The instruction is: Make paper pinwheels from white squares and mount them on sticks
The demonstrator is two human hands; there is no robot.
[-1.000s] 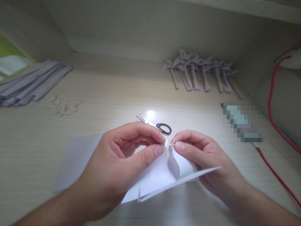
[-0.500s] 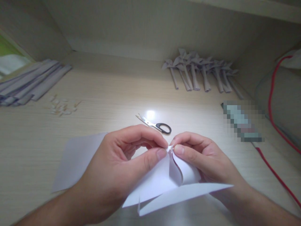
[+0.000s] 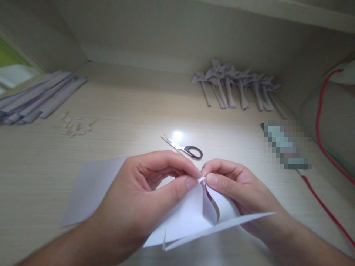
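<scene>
Between my hands is a white paper piece (image 3: 183, 218) with slit, curling flaps. My left hand (image 3: 146, 195) pinches it between thumb and index finger near the centre. Right beside that pinch, my right hand (image 3: 235, 192) grips the paper with thumb and fingers where the flap tips come together. The small spot between the fingertips is partly covered, so I cannot make out exactly what is in it. Just beyond my fingers lie scissors (image 3: 183, 147) with black handles, blades slightly apart. A flat white paper sheet (image 3: 85, 190) rests on the table, partly under my left forearm.
Several paper pinwheels on rolled sticks (image 3: 235, 85) lie at the back right. Rolled paper tubes (image 3: 41, 98) are stacked at the left, near small pale bits (image 3: 74, 125). A blurred-out device (image 3: 285, 146) with a red cable (image 3: 327, 207) lies right, by the side wall.
Both hands stay pinched at the paper's centre and sit slightly lower in the picture. The front flap has tilted, looking narrower, and the gap beside the curled flap shows wider.
</scene>
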